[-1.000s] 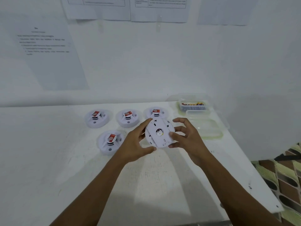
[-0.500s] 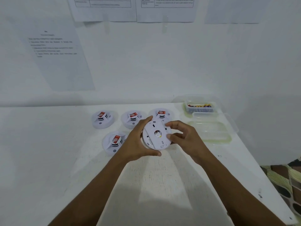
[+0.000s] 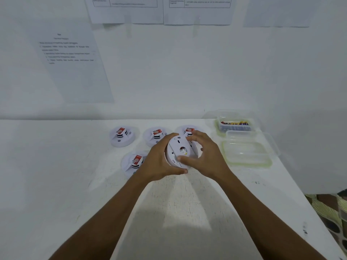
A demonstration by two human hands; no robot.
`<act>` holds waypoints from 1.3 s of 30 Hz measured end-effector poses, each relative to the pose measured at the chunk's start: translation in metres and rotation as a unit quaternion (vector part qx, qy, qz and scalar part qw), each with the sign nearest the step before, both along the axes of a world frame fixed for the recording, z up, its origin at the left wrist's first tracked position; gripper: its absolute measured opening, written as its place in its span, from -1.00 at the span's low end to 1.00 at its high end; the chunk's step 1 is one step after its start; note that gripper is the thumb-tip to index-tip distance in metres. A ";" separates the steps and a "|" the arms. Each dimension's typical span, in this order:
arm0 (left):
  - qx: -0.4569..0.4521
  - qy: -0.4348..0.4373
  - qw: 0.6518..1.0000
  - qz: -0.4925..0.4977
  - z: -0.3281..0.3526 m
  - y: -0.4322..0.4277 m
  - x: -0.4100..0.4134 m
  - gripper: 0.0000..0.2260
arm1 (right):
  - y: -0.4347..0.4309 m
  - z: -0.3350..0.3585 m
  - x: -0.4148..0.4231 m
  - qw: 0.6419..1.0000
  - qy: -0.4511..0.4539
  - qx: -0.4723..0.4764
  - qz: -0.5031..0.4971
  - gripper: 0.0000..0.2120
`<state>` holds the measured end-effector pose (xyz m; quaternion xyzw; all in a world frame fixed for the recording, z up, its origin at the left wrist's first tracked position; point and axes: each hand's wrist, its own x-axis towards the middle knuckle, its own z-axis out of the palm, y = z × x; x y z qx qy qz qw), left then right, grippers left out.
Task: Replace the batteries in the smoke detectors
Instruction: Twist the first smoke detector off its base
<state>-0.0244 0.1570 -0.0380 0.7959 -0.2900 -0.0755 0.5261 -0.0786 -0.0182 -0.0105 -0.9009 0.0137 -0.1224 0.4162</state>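
A person holds a round white smoke detector (image 3: 181, 152) in both hands over the back half of the white table (image 3: 56, 166), tipped up so that its flat back, with slots, small print and a dark central opening, faces the camera; whether its lower rim touches the table cannot be told. The left hand (image 3: 159, 162) wraps round the unit's left side, fingers curled behind the upper rim and thumb hooked under the lower edge. The right hand (image 3: 208, 158) grips it from the other side, thumb pressed flat on the back face near the bottom and fingers curled over the top right rim. Taking the held unit as the centre of the dial, four more units lie flat on the table, each with a red-and-white labelled block sticking up from its middle: the far-left detector (image 3: 123, 137) at 10 o'clock, the middle detector (image 3: 155, 136) at 11 o'clock, the far-right detector (image 3: 187, 130) at 12 o'clock, half hidden behind the right fingers, and the near detector (image 3: 133, 163) at 9 o'clock, partly covered by the left wrist. At 2 o'clock, against the wall (image 3: 187, 72), a clear battery tub (image 3: 235, 125) holds small multicoloured cells. Just in front of it, at 3 o'clock, sits a clear shallow tub (image 3: 247, 152). Printed sheets (image 3: 75, 68) hang on the wall.
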 end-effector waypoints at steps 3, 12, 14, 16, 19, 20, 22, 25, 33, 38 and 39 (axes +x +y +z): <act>0.021 -0.003 1.000 0.002 -0.001 0.002 0.003 -0.27 | 0.002 0.001 0.004 1.000 -0.002 -0.001 0.005 -0.32; 0.012 -0.048 0.998 0.027 0.003 -0.004 0.000 -0.18 | 0.002 0.003 0.001 1.000 -0.002 0.017 0.016 -0.33; 0.003 -0.039 0.999 0.028 0.003 -0.007 -0.001 -0.20 | 0.000 0.004 0.000 1.000 -0.016 0.026 0.004 -0.33; 0.009 -0.031 0.999 0.020 0.002 -0.008 -0.001 -0.23 | -0.001 0.005 -0.001 0.999 -0.018 0.040 -0.004 -0.37; 0.030 -0.033 0.999 0.014 0.005 -0.008 0.001 -0.26 | -0.002 0.003 0.000 0.998 -0.007 0.057 -0.014 -0.35; 0.030 -0.034 0.999 0.015 0.006 -0.007 0.001 -0.26 | -0.001 0.003 0.000 0.998 -0.004 0.059 -0.013 -0.33; 0.029 -0.037 0.999 0.020 0.007 -0.007 0.002 -0.27 | -0.001 0.002 0.000 0.999 0.000 0.054 -0.003 -0.31; 0.023 -0.044 0.999 0.023 0.008 -0.005 0.002 -0.26 | 0.000 0.001 0.000 0.999 0.006 0.043 0.003 -0.31; 0.008 -0.037 0.999 0.018 0.004 -0.001 -0.003 -0.18 | -0.006 0.010 -0.004 0.998 0.021 0.000 0.058 -0.31; 0.033 -0.038 0.999 0.007 0.003 0.000 0.000 -0.20 | -0.003 0.021 -0.006 0.994 -0.020 -0.087 0.067 -0.29; 0.038 -0.040 0.998 0.010 0.003 0.001 0.001 -0.17 | -0.002 0.023 -0.007 0.994 -0.024 -0.082 0.064 -0.32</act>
